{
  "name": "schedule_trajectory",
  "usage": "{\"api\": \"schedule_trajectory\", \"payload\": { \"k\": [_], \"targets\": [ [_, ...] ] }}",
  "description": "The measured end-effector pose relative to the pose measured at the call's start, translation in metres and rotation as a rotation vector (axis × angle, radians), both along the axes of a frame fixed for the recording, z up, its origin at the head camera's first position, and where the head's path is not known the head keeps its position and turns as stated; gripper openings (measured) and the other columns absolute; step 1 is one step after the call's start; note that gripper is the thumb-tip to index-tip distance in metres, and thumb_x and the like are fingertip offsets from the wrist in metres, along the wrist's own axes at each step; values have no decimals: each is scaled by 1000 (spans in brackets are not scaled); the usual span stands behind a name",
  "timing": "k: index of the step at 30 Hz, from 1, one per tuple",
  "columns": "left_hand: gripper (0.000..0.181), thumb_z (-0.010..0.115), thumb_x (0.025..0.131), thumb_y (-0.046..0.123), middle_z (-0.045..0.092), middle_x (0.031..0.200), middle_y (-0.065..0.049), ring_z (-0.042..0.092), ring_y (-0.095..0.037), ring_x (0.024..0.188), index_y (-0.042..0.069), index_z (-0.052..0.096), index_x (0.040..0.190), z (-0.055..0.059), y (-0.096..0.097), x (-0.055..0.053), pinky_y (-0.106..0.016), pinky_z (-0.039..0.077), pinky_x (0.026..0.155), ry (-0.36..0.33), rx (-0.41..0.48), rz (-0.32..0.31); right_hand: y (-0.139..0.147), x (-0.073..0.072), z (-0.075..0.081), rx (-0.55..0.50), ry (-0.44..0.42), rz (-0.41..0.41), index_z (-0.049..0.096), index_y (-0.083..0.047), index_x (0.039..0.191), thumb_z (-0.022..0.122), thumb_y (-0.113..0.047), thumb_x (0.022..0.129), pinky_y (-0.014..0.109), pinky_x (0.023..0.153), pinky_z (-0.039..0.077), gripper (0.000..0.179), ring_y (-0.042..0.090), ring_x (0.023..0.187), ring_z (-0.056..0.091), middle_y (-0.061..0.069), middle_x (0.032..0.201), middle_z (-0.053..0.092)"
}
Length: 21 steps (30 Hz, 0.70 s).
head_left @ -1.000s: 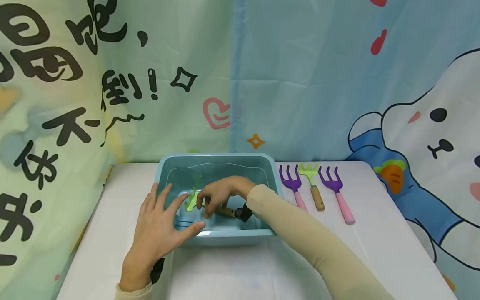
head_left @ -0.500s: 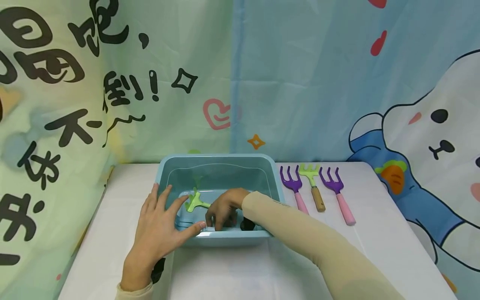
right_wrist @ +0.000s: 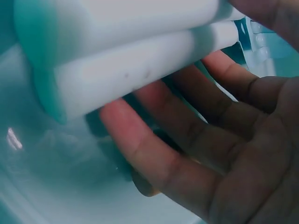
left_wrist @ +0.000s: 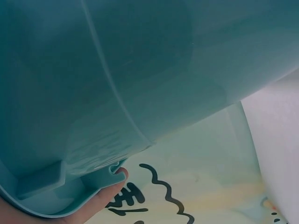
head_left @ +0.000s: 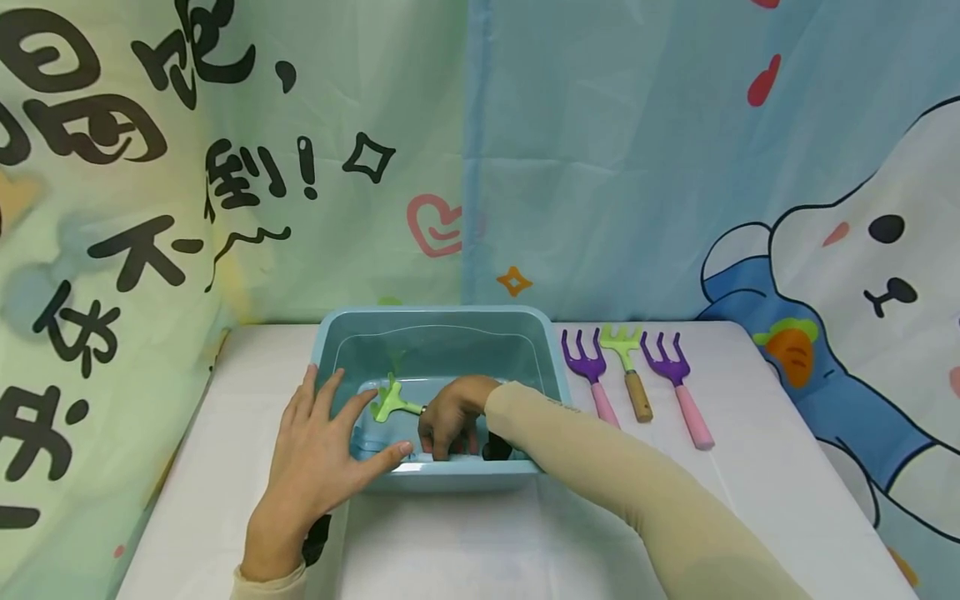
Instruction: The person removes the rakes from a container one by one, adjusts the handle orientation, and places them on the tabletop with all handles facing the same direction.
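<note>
A blue-green plastic basin point(head_left: 450, 479) stands on the table. My left hand point(head_left: 322, 458) lies spread over its left front corner, thumb on the front rim and fingers along the left side. Inside the basin, my right hand point(head_left: 452, 417) reaches down near the front wall. In the right wrist view its fingers are at the lower side of two white, teal-ended handle shapes point(right_wrist: 140, 70), with the thumb at their upper right. A green toy rake point(head_left: 388, 402) lies on the basin floor, its handle mostly hidden by the right hand; a brown handle end point(right_wrist: 144, 183) shows below the fingers.
Right of the basin lie a purple fork with a pink handle point(head_left: 588, 362), a green rake with a wooden handle point(head_left: 637, 396) and another purple fork point(head_left: 667, 367). A printed curtain point(head_left: 600, 167) hangs behind the white table point(head_left: 465, 550).
My right hand has let go of the green rake and moved right and toward the front wall of the basin, uncovering the rake's head and neck. The left hand stays in place.
</note>
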<state>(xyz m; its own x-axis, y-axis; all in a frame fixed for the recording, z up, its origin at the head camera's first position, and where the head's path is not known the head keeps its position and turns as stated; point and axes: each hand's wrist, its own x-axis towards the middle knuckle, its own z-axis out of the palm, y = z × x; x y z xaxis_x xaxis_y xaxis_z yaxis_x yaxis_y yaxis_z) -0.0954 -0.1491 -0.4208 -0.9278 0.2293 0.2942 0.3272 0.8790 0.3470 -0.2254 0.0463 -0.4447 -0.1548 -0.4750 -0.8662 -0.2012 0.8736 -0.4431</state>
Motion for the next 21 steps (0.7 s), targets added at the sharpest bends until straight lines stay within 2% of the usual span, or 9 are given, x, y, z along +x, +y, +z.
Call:
{"api": "schedule_trajectory", "payload": {
  "k": [7, 10, 15, 21],
  "targets": [
    [80, 62, 79, 77, 43, 148, -24, 14, -49, 147, 18, 65, 133, 0, 0, -1, -64, 23, 111, 5, 1, 1, -1, -3, 1, -22, 2, -4, 61, -14, 104, 71, -13, 91, 31, 62, 50, 17, 15, 70, 54, 2, 86, 57],
    [80, 62, 79, 77, 43, 148, -24, 14, -48, 147, 18, 65, 133, 0, 0, 0, -64, 23, 111, 8, -1, 0, -2, -3, 2, -41, -2, -23, 61, -13, 102, 70, -12, 93, 31, 58, 46, 13, 15, 68, 50, 1, 83, 54],
    [79, 62, 79, 77, 44, 148, -25, 15, -49, 146, 18, 66, 133, 0, 0, 1, -65, 24, 110, 6, -3, -3, -1, -3, 5, -32, 1, -21, 62, -10, 97, 68, -7, 95, 33, 59, 47, 6, 17, 68, 50, 2, 79, 54],
    [80, 62, 79, 77, 44, 148, -25, 15, -48, 147, 18, 66, 132, 0, 1, 1, -64, 24, 111, 6, -6, 2, 0, -6, 9, -13, 84, 23, 62, -9, 96, 65, -6, 96, 37, 67, 51, 5, 17, 71, 51, 2, 81, 53]
  ]
}}
